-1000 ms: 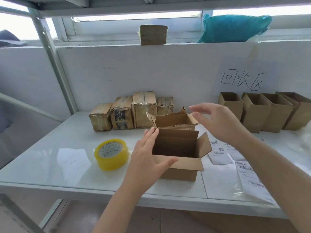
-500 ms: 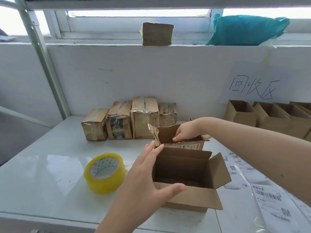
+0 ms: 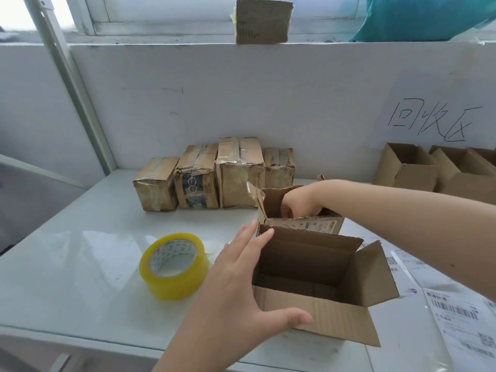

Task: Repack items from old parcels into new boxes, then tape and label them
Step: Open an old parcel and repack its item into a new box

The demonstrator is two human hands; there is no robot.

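Observation:
A new open cardboard box (image 3: 316, 272) stands on the white table, empty inside, flaps spread. My left hand (image 3: 241, 288) rests flat against its left side, fingers straight, thumb on the front flap. Just behind it stands an old torn-open parcel (image 3: 308, 224) with a printed label on its front. My right hand (image 3: 298, 204) reaches down into that parcel; its fingers are curled inside and mostly hidden, so I cannot tell what they hold. A roll of yellow tape (image 3: 173, 265) lies left of the new box. Shipping labels (image 3: 456, 315) lie on the right.
Several old taped parcels (image 3: 214, 175) line the back wall. Open empty boxes (image 3: 408, 167) stand at back right under a handwritten paper sign (image 3: 434, 122). A small parcel (image 3: 263, 21) and a teal bag (image 3: 424, 17) sit on the ledge above. A metal post (image 3: 72, 84) rises at left.
My right hand has moved from above the boxes down into the old parcel, going deeper. My left hand has stayed against the new box. The view has come closer.

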